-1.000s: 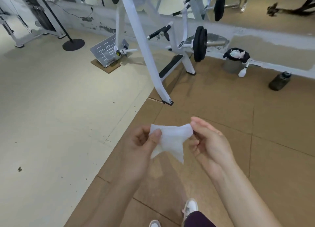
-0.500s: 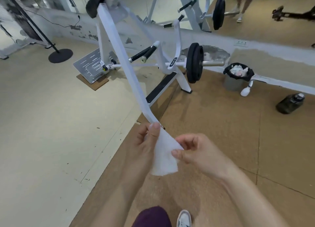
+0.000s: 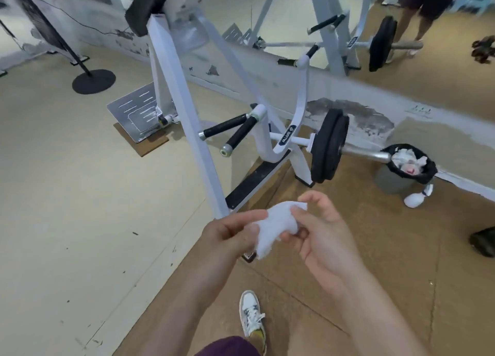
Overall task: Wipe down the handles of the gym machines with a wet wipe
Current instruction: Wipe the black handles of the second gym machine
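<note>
1. The wipe (image 3: 276,226) was stretched flat a second ago; now it is bunched into a wad, held in the air in front of the body, well short of the machine (image 3: 267,141).
2. The left hand (image 3: 227,235) pinches its lower edge; the right hand (image 3: 324,238) curls round its upper part; it looks readied for wiping.
3. The two black handles (image 3: 225,127) have come nearer; neither is touched yet.
4. A slanted white frame post (image 3: 184,109) stands between hands and handles; a weight plate (image 3: 328,145) and a lined bin (image 3: 396,180) sit to the right.
</note>
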